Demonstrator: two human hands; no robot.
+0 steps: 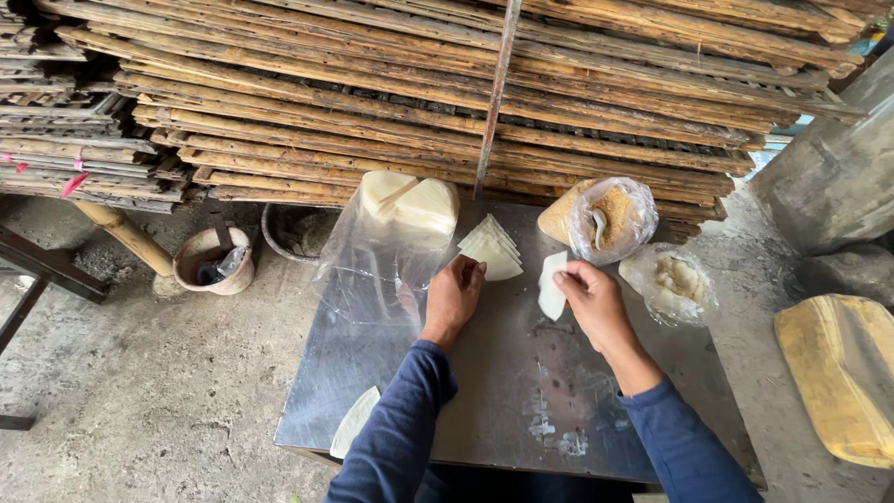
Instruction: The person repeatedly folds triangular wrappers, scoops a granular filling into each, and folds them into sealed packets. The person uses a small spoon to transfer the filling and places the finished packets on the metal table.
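Note:
On a metal table, my right hand pinches a thin white wrapper piece that rests on the tabletop. My left hand lies with curled fingers just below a fanned stack of white triangular wrappers, touching its near edge. A clear plastic bag with a round stack of white sheets lies to the left of that hand. A bag of brown crumbly filling with a spoon stands beyond my right hand.
Another plastic bag of pale filling sits at the table's right. A loose wrapper piece lies at the front left corner. Stacked bamboo racks fill the background. A small pot stands on the concrete floor left; a yellowish block lies right.

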